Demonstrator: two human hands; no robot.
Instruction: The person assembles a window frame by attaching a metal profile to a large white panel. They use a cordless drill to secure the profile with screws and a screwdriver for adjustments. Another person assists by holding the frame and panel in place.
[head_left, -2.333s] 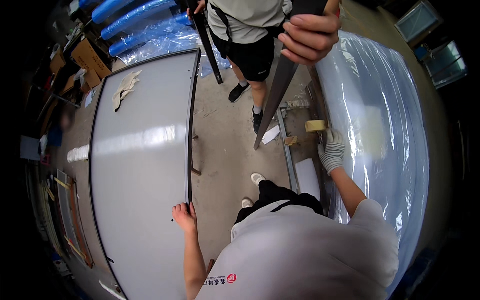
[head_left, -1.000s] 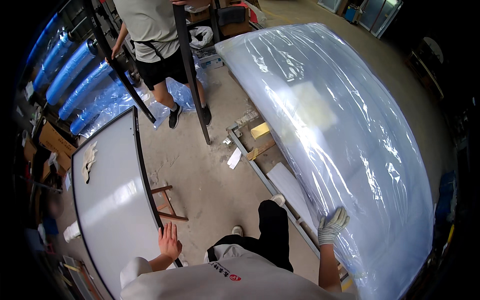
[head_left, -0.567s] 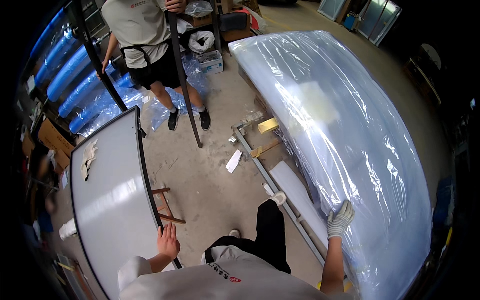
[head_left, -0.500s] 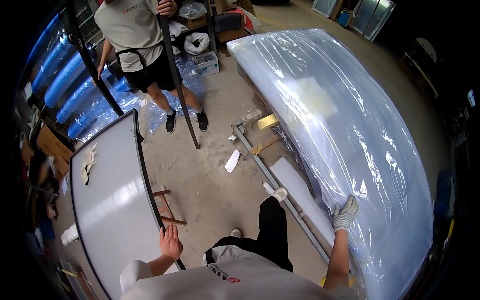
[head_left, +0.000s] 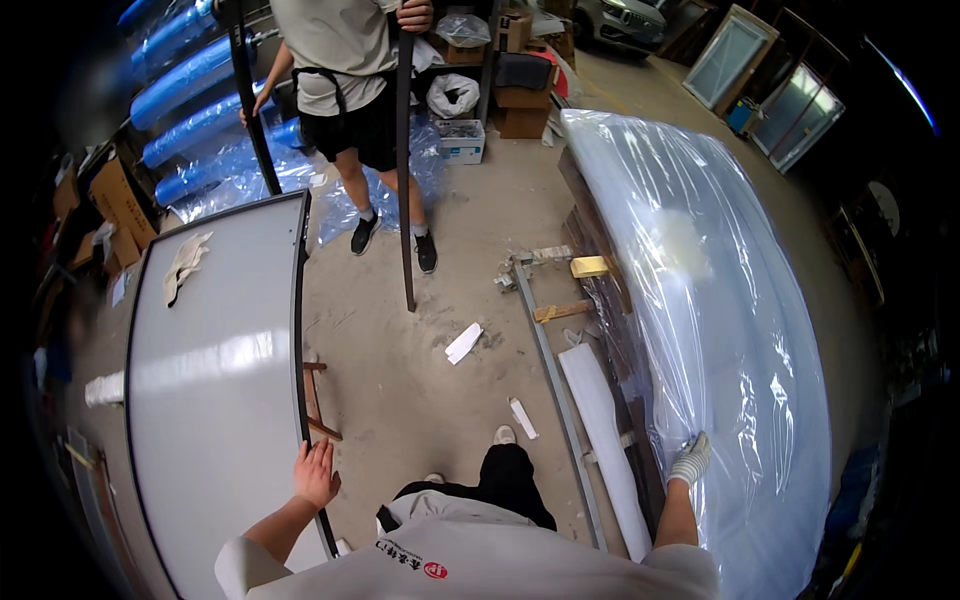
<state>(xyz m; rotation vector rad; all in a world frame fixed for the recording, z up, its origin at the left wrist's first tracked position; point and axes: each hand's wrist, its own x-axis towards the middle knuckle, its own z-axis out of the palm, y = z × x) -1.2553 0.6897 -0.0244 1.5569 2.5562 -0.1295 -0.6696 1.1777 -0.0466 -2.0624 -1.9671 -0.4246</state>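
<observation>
My left hand (head_left: 317, 473) is bare, its fingers stretched out at the dark-framed edge of a large grey panel (head_left: 215, 420). A pale work glove (head_left: 186, 266) lies near that panel's far end. On my right hand (head_left: 690, 460) is a striped knit glove. It lies with its fingers extended against the near side of a big stack wrapped in clear plastic film (head_left: 740, 330). Neither hand is closed round anything. Across from me a person (head_left: 350, 90) stands upright, one hand on a long dark bar (head_left: 405, 180) and the other at a second dark bar (head_left: 250, 110).
Between the panel and the stack, scraps of white material (head_left: 463, 343) lie on the concrete floor. A metal rail (head_left: 555, 390) and a white foam strip (head_left: 605, 450) run beside the stack. A wooden stool (head_left: 318, 405) is under the panel. Blue film rolls (head_left: 180, 85) fill the far left.
My view has shifted and my feet have moved away from the metal rail. Both hands stay at the panel edge and the wrapped stack. The other person still holds the bars.
</observation>
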